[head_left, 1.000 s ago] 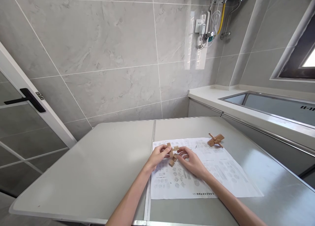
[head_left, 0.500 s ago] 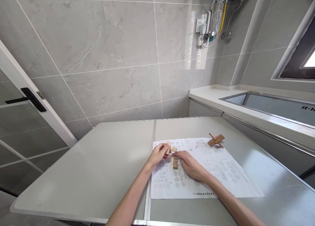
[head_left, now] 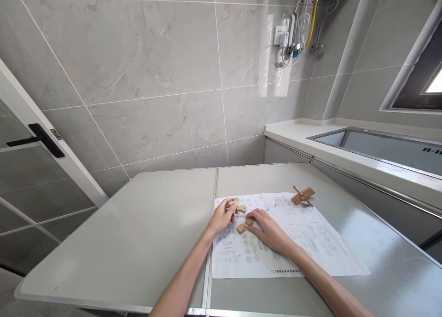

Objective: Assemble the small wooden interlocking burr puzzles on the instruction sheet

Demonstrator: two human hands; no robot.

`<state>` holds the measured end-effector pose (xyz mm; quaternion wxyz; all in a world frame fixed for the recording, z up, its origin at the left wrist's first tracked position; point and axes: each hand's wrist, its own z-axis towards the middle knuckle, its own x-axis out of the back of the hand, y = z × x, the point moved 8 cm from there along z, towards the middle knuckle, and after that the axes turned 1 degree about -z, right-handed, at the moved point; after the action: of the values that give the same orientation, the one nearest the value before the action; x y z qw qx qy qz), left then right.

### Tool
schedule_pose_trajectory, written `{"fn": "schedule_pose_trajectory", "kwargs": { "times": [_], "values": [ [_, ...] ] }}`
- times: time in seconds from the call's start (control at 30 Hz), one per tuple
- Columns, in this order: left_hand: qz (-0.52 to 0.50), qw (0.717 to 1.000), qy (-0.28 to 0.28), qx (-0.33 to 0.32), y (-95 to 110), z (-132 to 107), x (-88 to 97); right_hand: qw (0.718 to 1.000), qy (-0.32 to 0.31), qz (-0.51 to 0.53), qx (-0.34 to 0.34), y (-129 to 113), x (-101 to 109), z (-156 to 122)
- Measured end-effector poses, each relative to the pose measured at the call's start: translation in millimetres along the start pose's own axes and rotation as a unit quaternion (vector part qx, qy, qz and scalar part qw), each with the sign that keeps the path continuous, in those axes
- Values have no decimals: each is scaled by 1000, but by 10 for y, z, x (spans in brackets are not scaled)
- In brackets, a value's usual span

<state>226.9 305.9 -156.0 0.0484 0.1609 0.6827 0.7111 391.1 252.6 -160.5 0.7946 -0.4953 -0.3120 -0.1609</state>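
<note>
My left hand point(head_left: 221, 217) is closed on light wooden puzzle pieces point(head_left: 241, 208) that cross each other, held above the far left part of a printed paper sheet point(head_left: 290, 239). Beside it, my right hand point(head_left: 265, 229) pinches a notched wooden block point(head_left: 241, 228) by its right end, between thumb and fingers. The block lies slantwise just below the pieces in my left hand, apart from them. My fingers partly cover both the pieces and the block.
A darker brown wooden puzzle assembly point(head_left: 303, 196) with crossing sticks sits at the sheet's far right corner. The grey folding table point(head_left: 138, 239) has a seam left of the sheet. A counter with a sink point(head_left: 380, 146) stands on the right, a door point(head_left: 37, 142) on the left.
My right hand has taken hold of the notched block and turned it from upright in view to slantwise. The pieces in my left hand have tilted slightly.
</note>
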Motion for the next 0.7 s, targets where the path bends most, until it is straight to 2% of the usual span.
{"fn": "schedule_pose_trajectory", "kwargs": {
  "times": [0.2, 0.4, 0.6, 0.7],
  "values": [
    [55, 998, 18, -31, 2, 10, 12, 999, 32, -28, -16, 20, 54, 17],
    [126, 990, 23, -61, 111, -31, -13, 996, 55, 17, -73, 64, 115, 25],
    [203, 973, -11, -109, 248, -108, -142, 994, 73, 33, -75, 115, 60, 18],
    [212, 971, -30, -110, 256, -148, -189, 991, 79, 53, -90, 175, 38, 6]
  ]
}}
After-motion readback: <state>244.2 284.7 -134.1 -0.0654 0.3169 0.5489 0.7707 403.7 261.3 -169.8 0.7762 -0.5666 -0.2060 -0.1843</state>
